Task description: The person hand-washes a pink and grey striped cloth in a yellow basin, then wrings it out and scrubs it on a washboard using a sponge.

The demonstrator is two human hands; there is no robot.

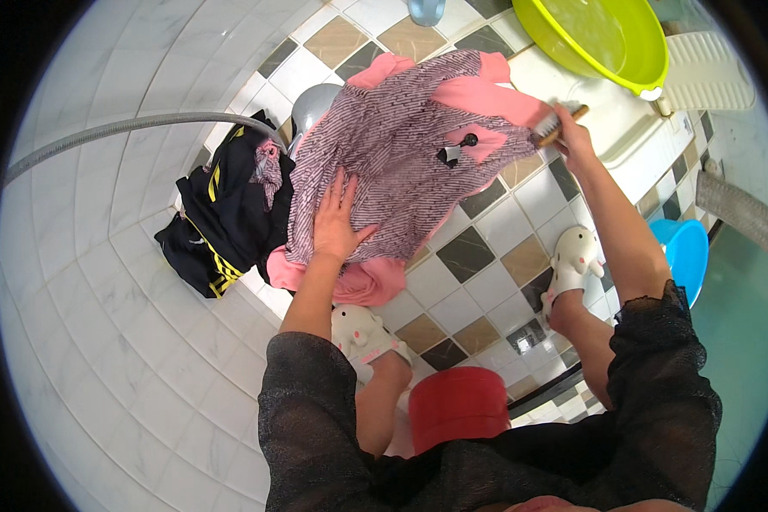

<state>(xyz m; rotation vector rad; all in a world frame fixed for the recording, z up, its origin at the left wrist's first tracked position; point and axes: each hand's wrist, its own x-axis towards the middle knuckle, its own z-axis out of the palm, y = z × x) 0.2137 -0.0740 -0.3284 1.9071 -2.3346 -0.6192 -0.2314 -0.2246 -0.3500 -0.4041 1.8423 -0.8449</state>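
A garment in dark-and-pink striped fabric with plain pink trim [390, 153] lies spread out on the tiled floor. On its front, a small pink patch [477, 142] carries a dark round piece. My left hand [340, 221] rests flat on the fabric, fingers apart, gripping nothing. In my right hand [575, 137] is a wooden scrub brush with pale bristles [550, 128]. The bristles are at the end of a pink strip [496, 102] of the garment, near its right edge. Part of the brush's wooden back is hidden by my fingers.
Black clothes with yellow stripes [230, 211] are heaped at the left wall, beside a grey metal hose [147, 121]. A lime-green basin [649, 61] holds water at the upper right. A blue basin [694, 256] and a red stool or bucket [457, 406] stand nearer me.
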